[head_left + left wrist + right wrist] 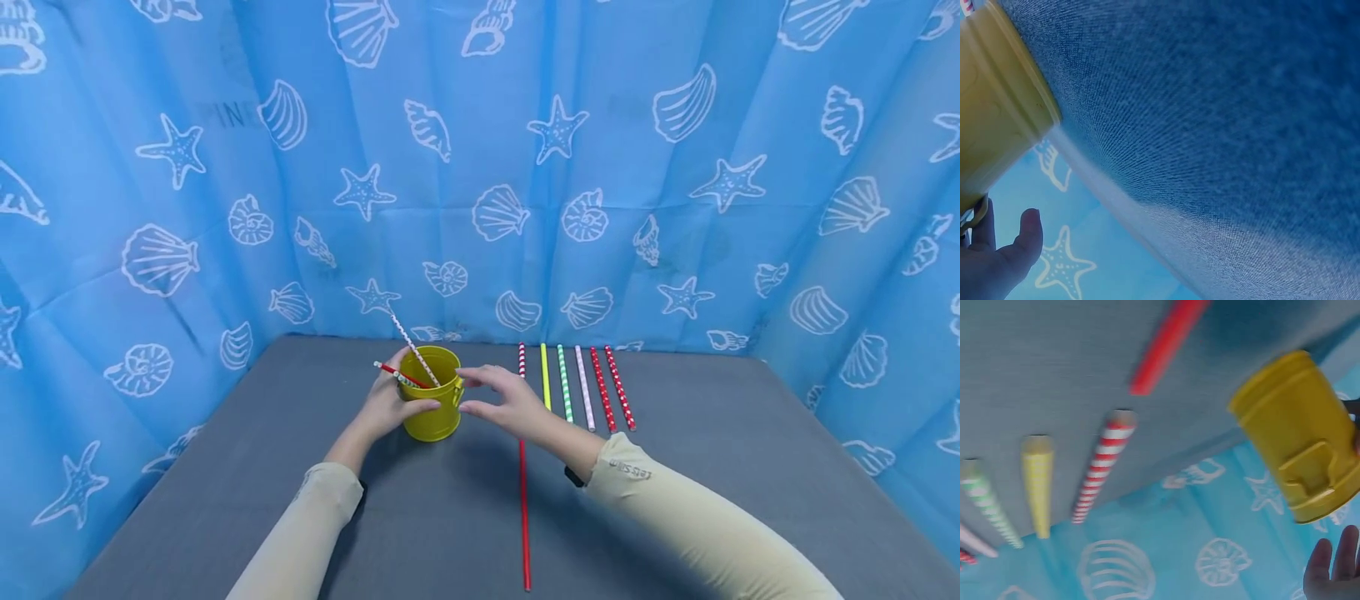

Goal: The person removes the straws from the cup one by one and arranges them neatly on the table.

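Note:
A yellow bucket (pixel 432 417) stands upright on the grey table, left of the middle. Several patterned paper straws lean in it, among them a white one with dark dots (pixel 414 350) that rises highest. At the bucket's left side my left hand (pixel 384 408) grips it, thumb across the front and fingers toward the back of the rim. My right hand (pixel 506 400) is beside the right side, thumb and fingers in a loose curve near the bucket's handle fitting (pixel 458 392). In the right wrist view the right hand's fingers (pixel 1319 562) show apart from the bucket.
Toward the back right lies a row of straws: red-and-white striped (pixel 522 356), yellow (pixel 545 375), green-and-white (pixel 565 383), pale (pixel 585 388), and two red dotted ones (pixel 620 388). A red straw (pixel 525 517) lies nearer the front. A blue shell-print curtain (pixel 465 167) hangs behind.

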Demonstrator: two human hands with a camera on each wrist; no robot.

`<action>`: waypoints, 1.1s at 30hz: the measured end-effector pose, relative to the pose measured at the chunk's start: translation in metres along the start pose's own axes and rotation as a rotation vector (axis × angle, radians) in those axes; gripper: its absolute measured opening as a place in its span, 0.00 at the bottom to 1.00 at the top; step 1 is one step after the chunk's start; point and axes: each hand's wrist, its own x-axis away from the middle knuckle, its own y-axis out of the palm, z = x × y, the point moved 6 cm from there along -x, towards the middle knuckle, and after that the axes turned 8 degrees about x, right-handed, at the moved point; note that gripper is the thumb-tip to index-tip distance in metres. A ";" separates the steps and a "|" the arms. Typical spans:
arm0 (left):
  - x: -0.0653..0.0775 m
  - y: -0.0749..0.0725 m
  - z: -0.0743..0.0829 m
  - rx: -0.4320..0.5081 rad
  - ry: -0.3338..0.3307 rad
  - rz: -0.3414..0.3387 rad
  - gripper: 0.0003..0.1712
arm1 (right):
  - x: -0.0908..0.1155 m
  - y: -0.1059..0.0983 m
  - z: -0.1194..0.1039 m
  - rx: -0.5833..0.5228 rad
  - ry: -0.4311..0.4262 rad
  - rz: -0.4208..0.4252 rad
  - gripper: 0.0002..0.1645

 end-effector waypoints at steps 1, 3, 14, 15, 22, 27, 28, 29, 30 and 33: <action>0.000 0.000 0.000 -0.005 0.001 -0.002 0.59 | -0.005 0.003 -0.004 0.000 -0.021 0.008 0.29; 0.000 -0.001 0.000 -0.020 -0.002 -0.006 0.58 | -0.016 0.010 -0.011 -0.008 -0.047 0.010 0.28; -0.003 -0.001 0.000 -0.089 -0.024 -0.027 0.56 | -0.050 0.037 -0.031 -0.069 -0.024 0.035 0.23; -0.003 -0.001 0.001 -0.092 -0.020 -0.029 0.56 | -0.052 0.038 -0.032 -0.072 -0.010 0.042 0.22; -0.001 -0.001 0.002 -0.076 -0.039 -0.030 0.55 | -0.058 0.041 -0.031 -0.062 0.040 0.099 0.14; -0.002 0.000 0.003 -0.089 -0.031 -0.037 0.54 | -0.057 0.038 -0.030 -0.078 0.074 0.130 0.11; -0.001 0.000 0.003 -0.085 -0.035 -0.032 0.55 | -0.056 0.037 -0.030 -0.088 0.083 0.134 0.10; -0.001 0.000 0.003 -0.079 -0.039 -0.027 0.56 | -0.055 0.036 -0.030 -0.097 0.085 0.139 0.10; -0.001 0.000 0.003 -0.072 -0.043 -0.021 0.57 | -0.054 0.035 -0.031 -0.105 0.085 0.143 0.10; 0.000 -0.001 0.001 -0.051 -0.066 -0.005 0.60 | -0.053 0.030 -0.032 -0.146 0.078 0.159 0.10</action>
